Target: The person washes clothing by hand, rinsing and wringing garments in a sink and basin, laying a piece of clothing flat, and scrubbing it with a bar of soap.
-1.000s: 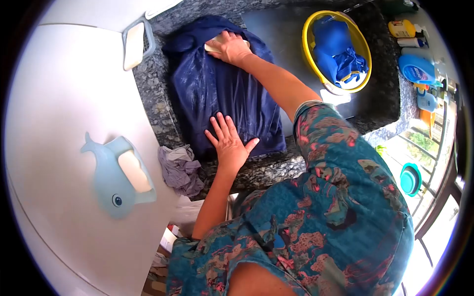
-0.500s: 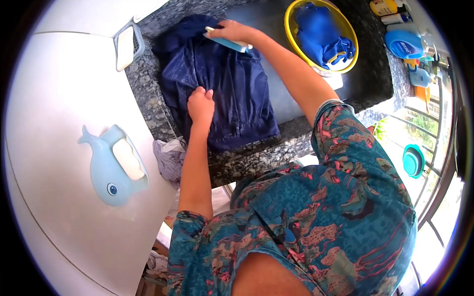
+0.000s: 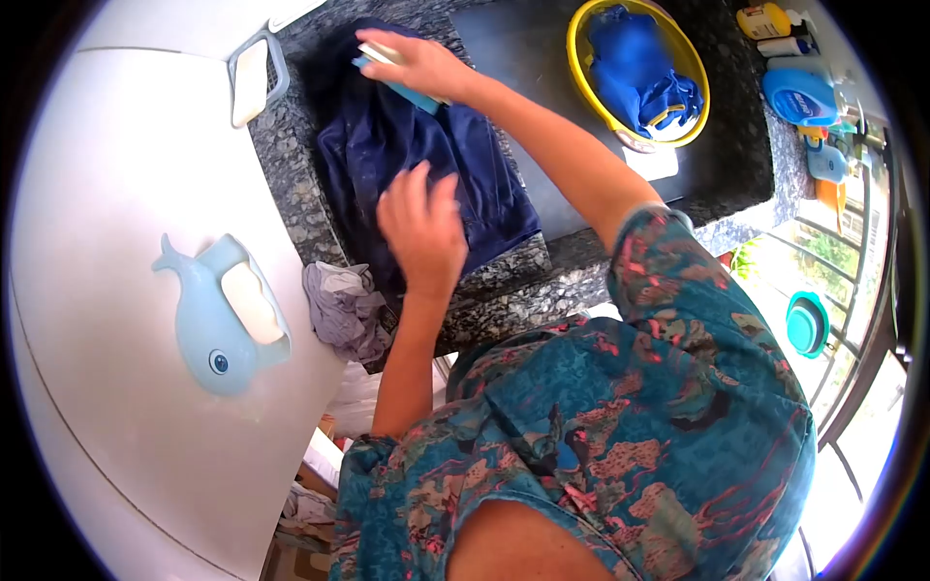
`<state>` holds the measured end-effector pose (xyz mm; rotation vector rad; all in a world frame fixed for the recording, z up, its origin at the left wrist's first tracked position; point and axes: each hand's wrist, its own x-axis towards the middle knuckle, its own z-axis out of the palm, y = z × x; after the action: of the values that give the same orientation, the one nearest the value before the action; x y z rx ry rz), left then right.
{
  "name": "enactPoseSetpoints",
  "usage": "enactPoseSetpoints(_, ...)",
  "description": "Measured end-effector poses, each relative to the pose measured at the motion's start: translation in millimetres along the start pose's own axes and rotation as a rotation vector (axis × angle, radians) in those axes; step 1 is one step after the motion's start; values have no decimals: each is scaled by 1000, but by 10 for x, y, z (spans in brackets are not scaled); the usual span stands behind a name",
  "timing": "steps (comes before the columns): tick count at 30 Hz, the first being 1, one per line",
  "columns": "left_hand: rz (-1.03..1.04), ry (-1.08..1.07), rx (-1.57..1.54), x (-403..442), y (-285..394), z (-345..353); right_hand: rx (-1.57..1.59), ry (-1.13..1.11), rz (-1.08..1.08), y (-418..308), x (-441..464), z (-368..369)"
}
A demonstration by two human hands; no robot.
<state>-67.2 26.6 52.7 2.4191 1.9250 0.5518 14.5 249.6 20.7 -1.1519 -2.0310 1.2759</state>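
A wet, dark blue cloth is spread over the granite counter, its upper part bunched near the wall. Over its far end, my right hand grips a scrubbing brush with a pale back and light blue bristles. My left hand, somewhat blurred, is just over the cloth's nearer half with its fingers apart and nothing in it. Whether that hand touches the fabric cannot be told.
Right of the cloth, a yellow basin holds blue clothes in the dark sink. A crumpled grey cloth lies at the counter's near left edge. A whale-shaped holder is on the left wall. Bottles line the right side.
My left hand has gone from closed on the cloth to open fingers. My right hand has moved left with the brush. The cloth's near right edge has shifted slightly left and up.
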Motion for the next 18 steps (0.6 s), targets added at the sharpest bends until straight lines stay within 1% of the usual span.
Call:
enactPoseSetpoints(2, -253, -159, 29, -61, 107, 286, -361, 176, -342, 180, -489, 74)
enactPoseSetpoints(3, -373, -236, 42, -145, 109, 489, -555, 127, -372, 350, -797, 154)
enactPoseSetpoints(4, -486, -329, -72, -328, -20, 742, -752, 72, -403, 479, -1070, 198)
enactPoseSetpoints(6, -559, -378, -225, -301, 2, 639, -871, -19, -283, 489, -1358, 122)
enactPoseSetpoints(7, -551, -389, -215, -317, 47, 619, -876, 25, -265, 541, -1381, 168)
enactPoseSetpoints(10, -481, -440, -161, -424, 61, 561, -775, -150, -301, 227, -1803, 209)
enactPoseSetpoints(11, -444, -455, -102, -457, 45, 606, -756, -188, -354, 252, -1966, 287)
enactPoseSetpoints(12, -401, -475, -43, -489, 21, 641, -766, -219, -454, 333, -1997, 283)
enactPoseSetpoints(14, -423, -461, -119, -444, 39, 599, -886, -28, -419, 519, -1533, 299)
enactPoseSetpoints(15, -449, -512, -103, -402, 54, 575, -969, 35, -333, 638, -1136, 318)
enactPoseSetpoints(16, -456, -520, -105, -387, 69, 555, -1052, 98, -252, 775, -708, 335)
enactPoseSetpoints(18, -399, -442, -68, -445, 36, 656, -966, 236, -178, 1020, -85, 371)
